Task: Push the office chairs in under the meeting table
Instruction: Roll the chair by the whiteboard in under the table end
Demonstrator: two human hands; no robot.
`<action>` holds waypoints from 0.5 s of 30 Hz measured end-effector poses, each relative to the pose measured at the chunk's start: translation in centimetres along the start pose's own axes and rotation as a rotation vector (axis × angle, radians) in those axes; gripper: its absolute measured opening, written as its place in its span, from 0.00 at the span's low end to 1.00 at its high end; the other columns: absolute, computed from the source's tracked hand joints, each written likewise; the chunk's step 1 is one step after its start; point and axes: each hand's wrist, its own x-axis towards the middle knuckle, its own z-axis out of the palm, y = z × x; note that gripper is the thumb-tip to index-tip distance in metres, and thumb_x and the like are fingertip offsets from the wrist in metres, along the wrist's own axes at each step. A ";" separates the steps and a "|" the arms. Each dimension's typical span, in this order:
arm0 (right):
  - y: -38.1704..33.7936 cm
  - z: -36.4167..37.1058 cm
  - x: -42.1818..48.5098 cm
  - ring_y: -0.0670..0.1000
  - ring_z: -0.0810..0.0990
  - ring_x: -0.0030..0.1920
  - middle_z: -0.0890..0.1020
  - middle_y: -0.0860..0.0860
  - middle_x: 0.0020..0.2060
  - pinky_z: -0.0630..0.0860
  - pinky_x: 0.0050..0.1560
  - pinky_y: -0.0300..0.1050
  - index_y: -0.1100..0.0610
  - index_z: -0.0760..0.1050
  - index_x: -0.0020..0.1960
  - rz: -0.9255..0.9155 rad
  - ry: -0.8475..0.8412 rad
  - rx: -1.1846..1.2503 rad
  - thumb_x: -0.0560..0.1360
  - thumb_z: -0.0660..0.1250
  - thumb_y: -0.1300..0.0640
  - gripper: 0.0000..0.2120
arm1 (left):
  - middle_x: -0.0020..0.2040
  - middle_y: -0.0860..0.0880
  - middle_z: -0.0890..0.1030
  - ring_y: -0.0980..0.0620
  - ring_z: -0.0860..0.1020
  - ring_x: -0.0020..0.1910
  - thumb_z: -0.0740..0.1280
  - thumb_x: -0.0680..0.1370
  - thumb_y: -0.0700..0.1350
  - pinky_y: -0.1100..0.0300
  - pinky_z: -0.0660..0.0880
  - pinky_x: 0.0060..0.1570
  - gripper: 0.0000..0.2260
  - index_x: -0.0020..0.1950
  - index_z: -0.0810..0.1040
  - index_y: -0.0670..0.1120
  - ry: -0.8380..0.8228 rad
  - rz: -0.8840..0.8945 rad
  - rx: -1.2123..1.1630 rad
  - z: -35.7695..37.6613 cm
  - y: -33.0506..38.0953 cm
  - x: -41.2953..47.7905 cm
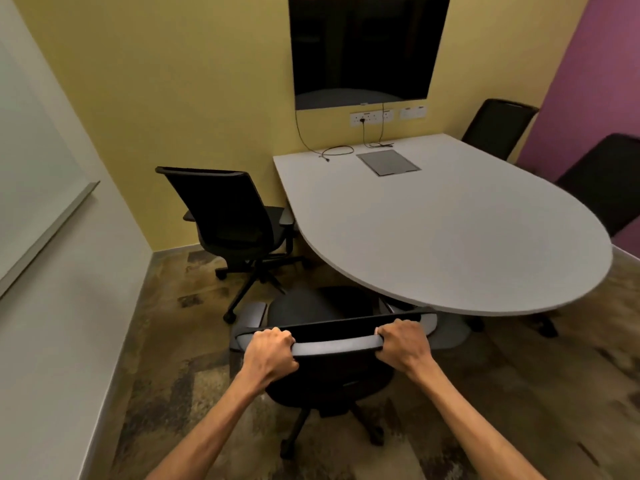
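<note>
Both hands, left hand (270, 355) and right hand (403, 346), clamp the top rail of the nearest black mesh office chair (329, 344), steering its seat under the rounded grey worktop (450, 230); its right armrest sits near the rim. Beyond, a second black chair (228, 213) stands angled out.

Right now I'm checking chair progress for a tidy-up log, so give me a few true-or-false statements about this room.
1. Both hands, left hand and right hand, grip the near chair's backrest. True.
2. The near chair's seat is fully under the table. False: most of it shows.
3. The wall screen is showing a picture. False: it is dark.
4. Cables lie on the table. True.
</note>
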 end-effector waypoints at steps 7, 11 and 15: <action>-4.4 0.0 -4.7 0.48 0.74 0.22 0.75 0.47 0.20 0.67 0.23 0.40 0.51 0.76 0.26 0.103 0.047 -0.001 0.55 0.72 0.51 0.05 | 0.39 0.45 0.82 0.43 0.80 0.41 0.61 0.63 0.51 0.55 0.70 0.39 0.15 0.42 0.82 0.46 0.008 0.173 -0.020 0.0 -2.9 -2.2; -8.5 0.1 -6.5 0.48 0.72 0.19 0.73 0.47 0.18 0.63 0.22 0.37 0.50 0.75 0.24 0.197 0.077 -0.013 0.51 0.73 0.51 0.07 | 0.34 0.46 0.80 0.43 0.79 0.36 0.61 0.60 0.50 0.56 0.63 0.34 0.12 0.36 0.80 0.46 -0.016 0.250 0.010 -0.3 -5.8 -2.5; -12.7 0.5 -6.7 0.51 0.73 0.19 0.73 0.48 0.19 0.64 0.21 0.38 0.52 0.75 0.24 0.310 0.090 -0.017 0.50 0.74 0.53 0.08 | 0.37 0.47 0.81 0.43 0.79 0.40 0.63 0.62 0.51 0.56 0.66 0.35 0.13 0.39 0.81 0.47 -0.022 0.316 0.048 -0.3 -9.3 -1.3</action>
